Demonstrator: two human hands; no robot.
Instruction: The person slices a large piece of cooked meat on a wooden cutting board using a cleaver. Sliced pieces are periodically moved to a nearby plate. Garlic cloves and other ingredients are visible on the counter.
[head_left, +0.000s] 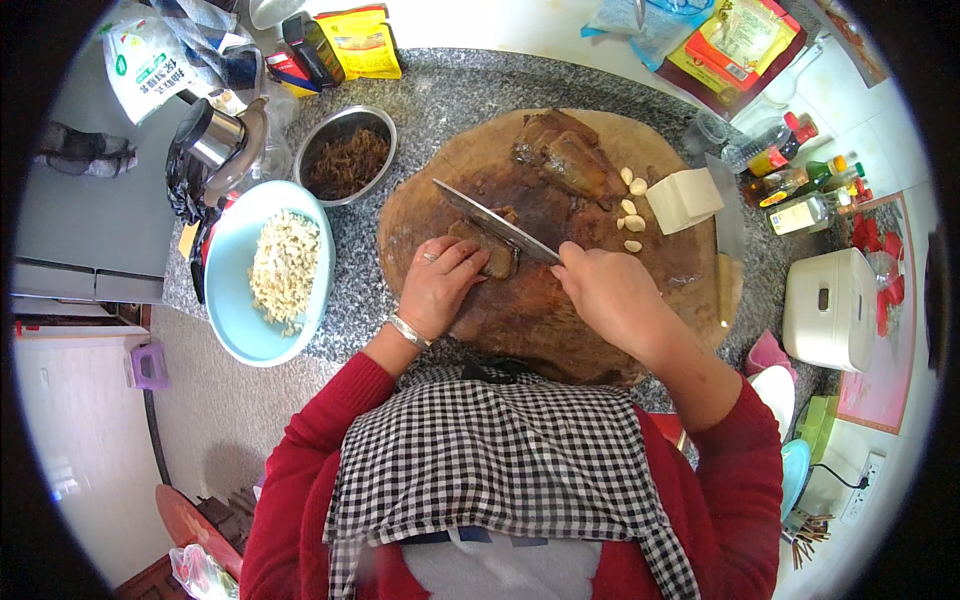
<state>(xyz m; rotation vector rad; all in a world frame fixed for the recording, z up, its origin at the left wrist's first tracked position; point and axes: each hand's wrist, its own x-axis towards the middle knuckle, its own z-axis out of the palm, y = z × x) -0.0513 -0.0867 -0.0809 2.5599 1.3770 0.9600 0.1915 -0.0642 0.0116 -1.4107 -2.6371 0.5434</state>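
My right hand (611, 296) is closed around the handle of a kitchen knife (491, 219), whose long blade slants up to the left over a thick wooden chopping board (540, 330). Under the fingertips of my left hand (442, 281) lies a piece of brown cooked meat (495, 257), close against the blade. Small cut bits show just beyond the blade. Larger chunks of dark meat (566, 154) rest at the board's far side. Peeled garlic cloves (634, 223) and a folded piece of beige paper (684, 199) lie to the right of them.
Left of the board stand a steel bowl (386, 124) of dark shredded food and a light blue basin (225, 300) of chopped pale pieces. A second broad blade (726, 217) lies along the board's right edge. Beyond it are sauce bottles (810, 214) and a white rice cooker (825, 311).
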